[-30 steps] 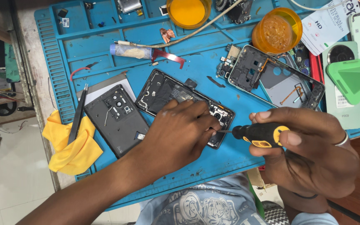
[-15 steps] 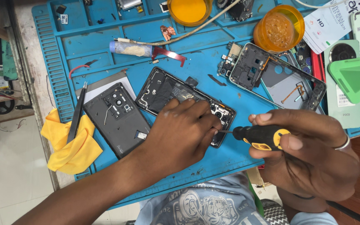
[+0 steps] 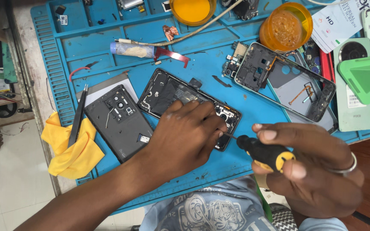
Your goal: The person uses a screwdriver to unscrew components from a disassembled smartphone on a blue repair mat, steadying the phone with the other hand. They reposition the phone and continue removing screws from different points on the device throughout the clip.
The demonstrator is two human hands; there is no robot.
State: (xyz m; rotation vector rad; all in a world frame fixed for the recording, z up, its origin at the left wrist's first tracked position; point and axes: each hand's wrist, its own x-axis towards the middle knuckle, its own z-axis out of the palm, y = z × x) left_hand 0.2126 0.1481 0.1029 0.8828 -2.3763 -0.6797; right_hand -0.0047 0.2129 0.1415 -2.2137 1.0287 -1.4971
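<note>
Near the middle of the blue work mat (image 3: 108, 47), the left hand (image 3: 185, 137) presses flat on the opened black phone (image 3: 180, 100), fingers spread over its lower end, while the right hand (image 3: 313, 171) grips a black-and-yellow screwdriver (image 3: 264, 153) with its tip at that end. The back cover (image 3: 118, 122) already lies off beside it toward the mat's left edge (so disassembly looks well begun), though the inner boards appear to remain in place.

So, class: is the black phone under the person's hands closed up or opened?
Opened. The phone lies with its inner parts bare; its grey back cover lies beside it, and the right hand holds a screwdriver to it.
</note>
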